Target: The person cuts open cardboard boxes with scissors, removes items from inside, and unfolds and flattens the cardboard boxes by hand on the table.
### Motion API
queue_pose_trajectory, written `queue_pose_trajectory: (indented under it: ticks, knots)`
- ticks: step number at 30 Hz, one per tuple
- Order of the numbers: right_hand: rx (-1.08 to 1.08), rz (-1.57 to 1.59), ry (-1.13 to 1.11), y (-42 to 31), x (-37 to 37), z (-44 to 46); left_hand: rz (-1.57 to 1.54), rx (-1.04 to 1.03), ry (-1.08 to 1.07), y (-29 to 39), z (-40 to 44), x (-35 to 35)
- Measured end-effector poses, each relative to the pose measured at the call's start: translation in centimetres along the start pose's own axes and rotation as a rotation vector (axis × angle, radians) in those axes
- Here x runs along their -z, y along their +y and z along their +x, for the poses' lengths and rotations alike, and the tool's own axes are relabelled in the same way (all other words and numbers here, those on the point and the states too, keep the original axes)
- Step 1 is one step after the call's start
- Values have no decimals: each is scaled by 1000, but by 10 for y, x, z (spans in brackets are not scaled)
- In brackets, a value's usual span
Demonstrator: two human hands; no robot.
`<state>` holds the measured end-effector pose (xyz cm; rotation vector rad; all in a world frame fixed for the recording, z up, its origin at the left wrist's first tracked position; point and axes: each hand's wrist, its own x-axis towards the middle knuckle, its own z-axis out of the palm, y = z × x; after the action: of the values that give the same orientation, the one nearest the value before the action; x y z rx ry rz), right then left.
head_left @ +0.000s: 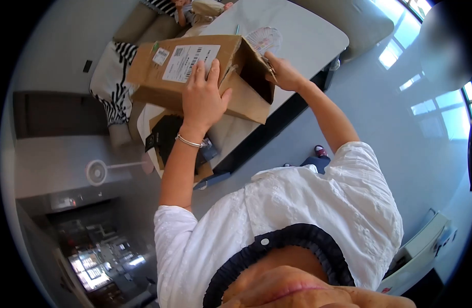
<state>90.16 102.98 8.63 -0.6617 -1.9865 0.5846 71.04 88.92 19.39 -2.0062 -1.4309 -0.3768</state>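
You get bright daylight from the upper-right windows [419,7], glare on the glossy floor [361,110], and fisheye distortion bending everything toward black edges.

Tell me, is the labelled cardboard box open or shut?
Open at the end by the right hand: the cardboard box shows a dark hollow there. Whether anything is inside, I cannot tell.

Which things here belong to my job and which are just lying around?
In use:
cardboard box, left hand over its label, right hand at its open end

Apparently just lying about:
clear dish on the table
black-and-white fabric on the couch
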Motion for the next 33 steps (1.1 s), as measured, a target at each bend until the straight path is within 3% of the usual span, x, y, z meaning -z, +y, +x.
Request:
queue_pose_trajectory:
  ticks: [9,11,12,14,16,17,19,20,23,25,31,33]
  knots:
    - [70,-45,-256,24,5,-3,-2,1,7,-6,-11,-18]
    - [-6,-164,-2,13,-31,0,-4,2,60,-18,-14,-33]
    - [-7,-164,-30,9,-49,7,-26,17,93,-27,-15,-40]
    - [-136,-289,119,-3,-74,18,160,-59,224,-10,-19,-29]
    - [-166,-262,65,-34,-52,36,166,-241,376,7,-22,-34]
    - [-201,-235,15,-46,-36,43,4,-263,380,33,-24,-33]
    - [-106,-216,63,-51,-8,50,-230,-415,179,84,-23,-46]
    - [-14,-196,115,-54,7,53,-238,-426,-60,107,-14,-52]
    - [-29,-205,84,-67,46,50,-12,-329,-5,146,1,-109]
    - [-4,-225,92,-69,52,48,386,-174,-13,151,9,-128]
    - [7,-252,131,-58,34,101,315,-171,-274,94,23,-149]
    - [-3,-253,150,-54,27,122,419,-194,-158,76,34,-152]
